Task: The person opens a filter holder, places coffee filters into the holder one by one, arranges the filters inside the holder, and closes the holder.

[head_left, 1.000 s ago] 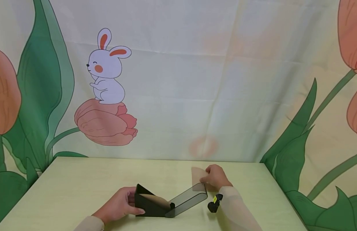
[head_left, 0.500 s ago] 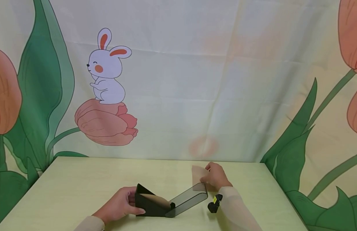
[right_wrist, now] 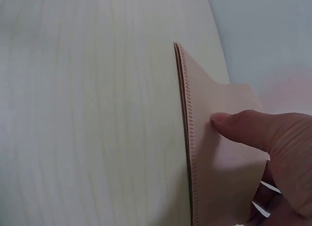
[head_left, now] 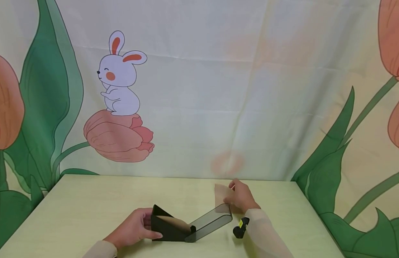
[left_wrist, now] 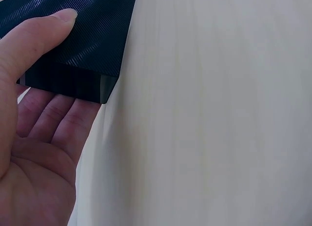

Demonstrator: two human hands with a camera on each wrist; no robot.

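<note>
In the head view, my left hand point(head_left: 136, 227) grips the left end of a black box point(head_left: 170, 233), thumb on the near face and fingers behind. The left wrist view shows the thumb across the box's finely ribbed face point(left_wrist: 97, 36). A clear smoky lid point(head_left: 210, 222) is tilted out from the box's right end, and brown paper point(head_left: 171, 222) shows inside the box. Beyond the lid's far end, my right hand point(head_left: 243, 197) pinches a folded brown napkin point(head_left: 219, 195). Close up, the napkin point(right_wrist: 207, 153) has a crimped edge and stacked layers, with the thumb on its top face.
A pale wood-grain table point(head_left: 99, 200) lies under both hands. Behind its far edge hangs a cloth backdrop point(head_left: 193, 89) printed with a rabbit and tulips. A small black device with a yellow label point(head_left: 240, 228) sits at the right wrist.
My right hand and the napkin have shifted slightly away, toward the table's far edge. The left hand and the box with its tilted lid stay nearly in place.
</note>
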